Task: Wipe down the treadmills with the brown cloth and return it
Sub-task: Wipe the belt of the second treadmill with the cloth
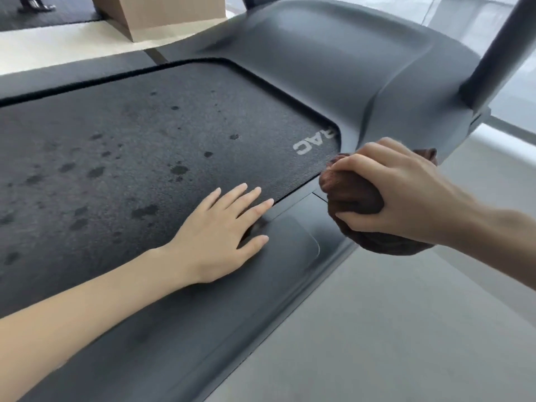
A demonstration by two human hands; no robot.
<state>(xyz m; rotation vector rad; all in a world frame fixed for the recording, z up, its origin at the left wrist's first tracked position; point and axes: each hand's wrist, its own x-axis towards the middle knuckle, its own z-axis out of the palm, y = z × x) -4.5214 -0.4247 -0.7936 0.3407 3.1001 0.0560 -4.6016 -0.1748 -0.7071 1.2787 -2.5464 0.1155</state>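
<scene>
My right hand [400,192] is clamping the brown cloth [353,195] at three o'clock of the treadmill belt [130,134]; my left hand [223,236] is lying flat, grip apart; I am judging the spotted belt mostly unwiped.

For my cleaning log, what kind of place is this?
Probably a gym: a treadmill belt with an upright post, a dark floor mat beyond, and the right hand gripping a brown cloth.
</scene>
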